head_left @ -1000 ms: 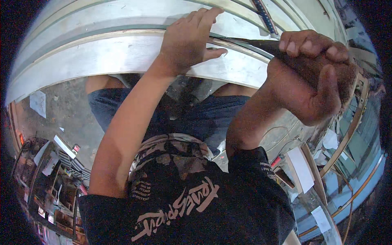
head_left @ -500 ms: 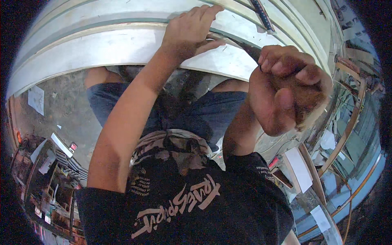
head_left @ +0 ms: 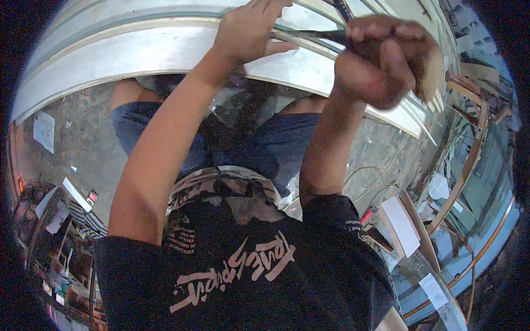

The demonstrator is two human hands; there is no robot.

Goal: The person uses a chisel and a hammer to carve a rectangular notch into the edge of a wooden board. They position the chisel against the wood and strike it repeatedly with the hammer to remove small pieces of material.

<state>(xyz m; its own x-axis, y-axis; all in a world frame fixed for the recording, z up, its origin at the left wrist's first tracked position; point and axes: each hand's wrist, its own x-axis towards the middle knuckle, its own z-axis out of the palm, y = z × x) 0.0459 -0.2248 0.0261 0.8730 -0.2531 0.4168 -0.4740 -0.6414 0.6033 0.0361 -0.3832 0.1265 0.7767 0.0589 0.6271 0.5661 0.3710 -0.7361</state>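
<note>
A person sits with both bare hands at a long white panel (head_left: 127,49) spanning the space ahead of their dark blue shorts (head_left: 276,138). The right hand (head_left: 383,62) is closed in a tight, slightly blurred fist around a dark tapered tool (head_left: 328,36), whose narrow end points left from the grip toward the left thumb. The left hand (head_left: 245,36), left of the fist, lies on the panel, gripping nothing I can see, thumb held apart from the fingers.

Pale wooden edging (head_left: 141,25) runs out leftward from beneath the left hand. The work looks under way, with the tool's end near that edging's line; how much is finished, and how much remains, I cannot tell.

As for containers, well below and left of the grip stands a cluttered dark rack (head_left: 69,265), its contents too small to name. Below and right of the fist, a white sheet (head_left: 400,226) lies beside a brown board (head_left: 428,243); whether they form a box is unclear.
</note>
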